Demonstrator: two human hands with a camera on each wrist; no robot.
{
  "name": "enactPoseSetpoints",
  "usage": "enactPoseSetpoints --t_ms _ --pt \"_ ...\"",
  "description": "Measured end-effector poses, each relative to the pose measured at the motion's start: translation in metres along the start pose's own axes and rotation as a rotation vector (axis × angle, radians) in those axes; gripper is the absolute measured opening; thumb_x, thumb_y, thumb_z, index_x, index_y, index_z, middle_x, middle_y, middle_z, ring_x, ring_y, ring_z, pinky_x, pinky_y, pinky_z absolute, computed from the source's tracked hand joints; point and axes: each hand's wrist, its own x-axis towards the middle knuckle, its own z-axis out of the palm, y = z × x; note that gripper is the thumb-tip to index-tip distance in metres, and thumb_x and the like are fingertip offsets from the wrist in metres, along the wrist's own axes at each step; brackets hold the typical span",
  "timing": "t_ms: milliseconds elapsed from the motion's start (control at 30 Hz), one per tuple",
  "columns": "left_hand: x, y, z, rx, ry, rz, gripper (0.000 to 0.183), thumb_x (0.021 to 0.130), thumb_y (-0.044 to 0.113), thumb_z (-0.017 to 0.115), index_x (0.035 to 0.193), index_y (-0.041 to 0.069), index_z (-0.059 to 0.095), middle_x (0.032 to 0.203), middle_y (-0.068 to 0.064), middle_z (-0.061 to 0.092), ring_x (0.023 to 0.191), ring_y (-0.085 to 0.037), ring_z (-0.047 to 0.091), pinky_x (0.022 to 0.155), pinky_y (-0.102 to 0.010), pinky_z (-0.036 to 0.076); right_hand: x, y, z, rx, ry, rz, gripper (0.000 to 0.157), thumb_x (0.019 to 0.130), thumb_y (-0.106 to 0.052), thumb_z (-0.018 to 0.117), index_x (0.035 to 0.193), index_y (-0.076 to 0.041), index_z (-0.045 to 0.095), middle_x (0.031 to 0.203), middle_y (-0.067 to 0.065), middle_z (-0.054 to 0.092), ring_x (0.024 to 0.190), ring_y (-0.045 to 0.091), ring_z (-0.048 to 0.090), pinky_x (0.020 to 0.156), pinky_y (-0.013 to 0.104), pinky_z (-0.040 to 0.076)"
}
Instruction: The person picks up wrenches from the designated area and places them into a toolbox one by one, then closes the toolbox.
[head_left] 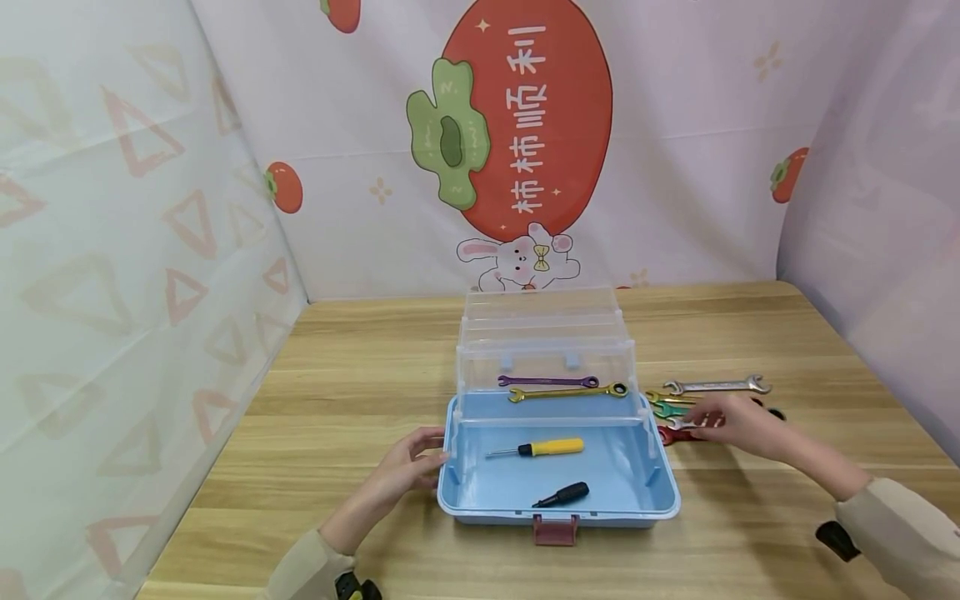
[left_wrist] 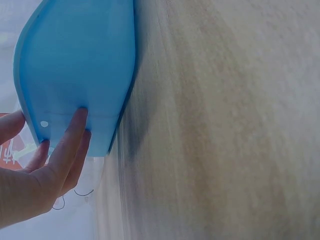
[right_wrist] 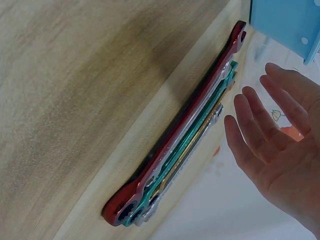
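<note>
Left hand [head_left: 405,465] is on the left end of the blue toolbox [head_left: 495,485]: fingers spread against the outer wall, thumb at the rim. Right hand [head_left: 738,421] is over the wrenches just right of the box; the right wrist view has its fingers spread and pinching nothing.

Wrenches lie side by side on the wooden table [head_left: 360,375]: red [right_wrist: 182,120] nearest the person, then small silver [head_left: 681,424], green [head_left: 667,410], gold [head_left: 682,399], and a double open-ended silver one [head_left: 718,386] farthest.

Box stands open, clear lid [head_left: 540,332] tipped back. Inside: yellow-handled screwdriver [head_left: 558,447], short black screwdriver [head_left: 566,494] nearer the pinkish clasp [head_left: 555,531]. Purple wrench [head_left: 547,382] and longer gold wrench [head_left: 566,392] show through the clear plastic; can't tell exactly what they rest on.
</note>
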Motion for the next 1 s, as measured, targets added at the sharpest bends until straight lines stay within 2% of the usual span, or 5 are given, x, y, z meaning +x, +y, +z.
enactPoseSetpoints --t_ms 300,533,800,1000 --pt "0.0 0.0 0.001 -0.005 0.002 -0.001 0.052 0.086 0.021 0.057 0.127 -0.005 0.036 0.126 -0.025 0.041 0.101 -0.026 0.053 0.072 -0.038 0.051 -0.002 0.0 0.004 -0.059 -0.025 0.035 0.013 0.071 -0.006 0.07 0.083 -0.005 0.068 0.08 -0.001 0.063 0.071 0.012 0.057 0.056 0.024 0.046" --pt "0.0 0.0 0.0 -0.001 0.002 0.003 0.052 0.086 0.02 0.057 0.127 -0.005 0.036 0.126 -0.025 0.041 0.102 -0.027 0.052 0.072 -0.039 0.051 -0.003 0.002 0.007 -0.083 -0.026 0.033 0.012 0.07 -0.003 0.07 0.081 -0.005 0.067 0.077 -0.002 0.063 0.07 0.013 0.057 0.057 0.025 0.047" --pt "0.0 0.0 0.0 -0.002 0.0 0.001 0.052 0.087 0.021 0.057 0.127 -0.005 0.036 0.127 -0.025 0.041 0.102 -0.027 0.052 0.072 -0.04 0.051 -0.001 0.003 0.01 -0.104 -0.063 0.063 0.011 0.07 -0.004 0.07 0.082 -0.005 0.067 0.078 -0.001 0.061 0.07 0.012 0.055 0.057 0.025 0.046" --pt "0.0 0.0 0.001 -0.005 0.001 0.0 0.051 0.086 0.02 0.057 0.126 -0.005 0.037 0.126 -0.025 0.041 0.102 -0.026 0.053 0.072 -0.039 0.051 0.002 0.007 0.011 -0.118 -0.077 0.045 0.011 0.071 -0.004 0.069 0.081 -0.004 0.067 0.077 -0.002 0.06 0.069 0.013 0.056 0.057 0.025 0.047"
